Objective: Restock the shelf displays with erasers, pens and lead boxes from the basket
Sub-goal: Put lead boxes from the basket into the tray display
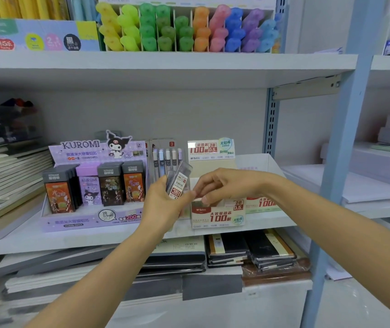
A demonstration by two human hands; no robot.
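On the middle shelf (47,240), three cardboard displays can be counted side by side, plus a narrow pen display (165,157) with roughly five pens stood upright in it. Furthest left is the purple Kuromi display (89,220), where four rows of lead boxes are lined up: orange, purple, dark, orange. Two cream "100" displays are set to the right, the front cream display (217,217) and the rear cream display (262,203) just behind and beside it.

Two hands are seen in front of all that. A small fanned bunch of clear lead boxes (178,181) is gripped by the left hand (163,207), thumb across the front. At least two are there, but the exact count can't be made out. The right hand (229,185) is held just beside them, over the front cream display, fingers curled and fingertips brought together at the bunch's lower edge. Whether a box is actually pinched can't be told.

The held boxes are stood mostly upright, long axis running from lower left to upper right, upper ends tipped toward the pen display.
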